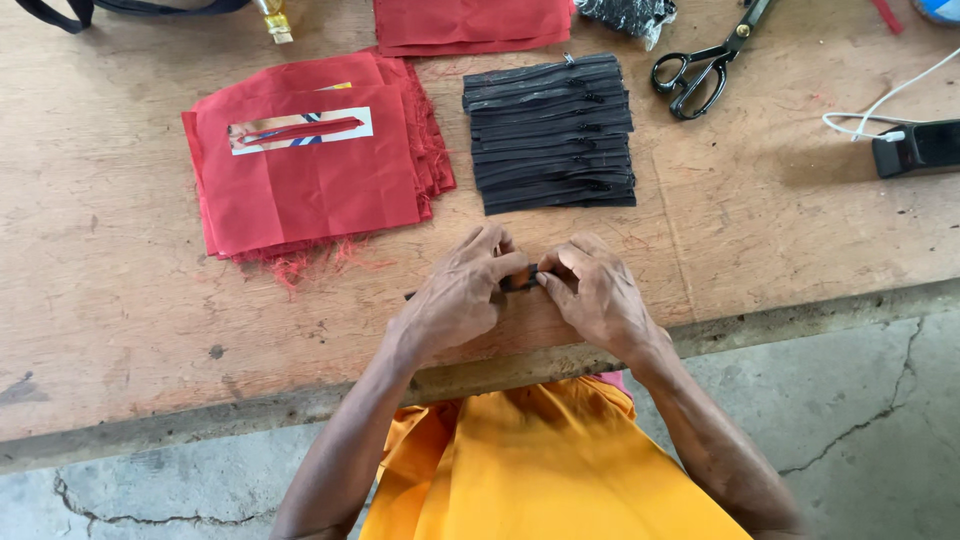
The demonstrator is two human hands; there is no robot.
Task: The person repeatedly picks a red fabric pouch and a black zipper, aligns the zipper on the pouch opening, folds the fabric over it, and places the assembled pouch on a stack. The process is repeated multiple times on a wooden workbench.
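Observation:
My left hand [455, 295] and my right hand [598, 295] meet near the front edge of a worn wooden table [120, 300]. Together they pinch a black zipper [520, 282], mostly hidden between the fingertips; one thin dark end pokes out to the left of my left hand. Just beyond my hands lies a neat stack of black zippers [550, 132]. To its left sits a pile of red fabric pieces [310, 160] with a rectangular slot cut in the top piece.
Black scissors [700, 65] lie at the back right. A dark device with a white cable [915, 145] sits at the right edge. More folded red fabric [470, 22] rests at the back. Cracked concrete floor [870, 400] shows below the table.

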